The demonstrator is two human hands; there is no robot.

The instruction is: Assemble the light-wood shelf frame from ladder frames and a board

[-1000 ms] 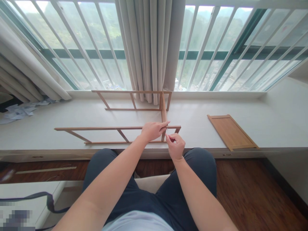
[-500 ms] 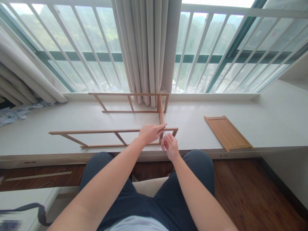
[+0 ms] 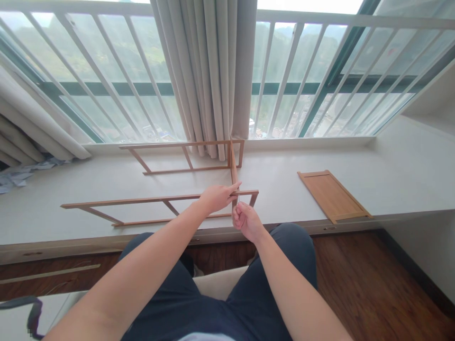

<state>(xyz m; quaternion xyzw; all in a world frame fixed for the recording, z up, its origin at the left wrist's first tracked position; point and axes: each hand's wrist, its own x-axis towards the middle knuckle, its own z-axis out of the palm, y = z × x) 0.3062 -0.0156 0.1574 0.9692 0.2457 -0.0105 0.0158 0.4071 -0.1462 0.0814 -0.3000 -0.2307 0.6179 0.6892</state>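
A thin wooden frame (image 3: 142,201) stands on edge on the white window ledge (image 3: 284,184), joined at its right end to a cross board (image 3: 232,163) and a second frame (image 3: 185,144) behind. My left hand (image 3: 215,198) rests on the near frame's top rail by the corner joint, its fingers pressing there. Just below the joint, my right hand (image 3: 245,220) is closed around a small thin metal tool (image 3: 238,195) that points up at the corner. The tool's tip is too small to make out.
A flat wooden panel (image 3: 332,195) lies on the ledge to the right. Grey curtains (image 3: 216,71) hang behind the frames, in front of a barred window. Crumpled paper (image 3: 16,173) lies at the far left. My knees and dark wood floor (image 3: 373,279) are below.
My right hand has shifted slightly left and lower under the corner joint. The camera has tilted, so the frames sit lower in view. My left hand stays on the rail.
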